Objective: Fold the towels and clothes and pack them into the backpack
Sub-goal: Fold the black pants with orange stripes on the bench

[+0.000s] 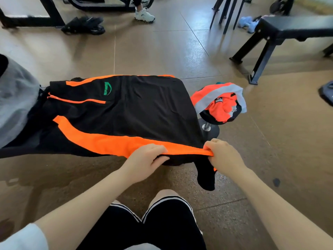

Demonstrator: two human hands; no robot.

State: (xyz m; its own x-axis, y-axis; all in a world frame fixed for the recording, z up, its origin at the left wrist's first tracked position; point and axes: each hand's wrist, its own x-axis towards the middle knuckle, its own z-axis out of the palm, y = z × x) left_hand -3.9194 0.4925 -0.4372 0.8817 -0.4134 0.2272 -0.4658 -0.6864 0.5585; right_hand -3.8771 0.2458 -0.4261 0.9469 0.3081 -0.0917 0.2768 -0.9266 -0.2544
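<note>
Black fabric with bright orange panels, a pair of sports trousers [115, 112], lies spread flat across the middle of the frame on a low surface that the cloth hides almost completely; a green logo [107, 88] sits on the upper part of the garment and an orange-edged zip line runs below it. Along the near orange edge, both hands grip the cloth: the left hand [144, 159] has its fingers curled over and under the hem at lower centre, and the right hand [224, 156] pinches the orange corner just to the right of it, with a black end of the garment hanging down below that hand. At the left edge of the frame a grey bundle of cloth [16, 100] touches the far end of the trousers. Just beside the trousers on the right, an orange and grey garment [219, 101] lies crumpled on a small round stool whose metal post [207, 126] shows under it. Near the bottom of the frame the person's knees in black shorts with white stripes [162, 222] point toward the work. Brown shiny floor [162, 51] fills the rest, with a black bench [288, 31] at the upper right, a black bag [84, 26] at the upper left, and another person's white sneaker [144, 14] at the top
</note>
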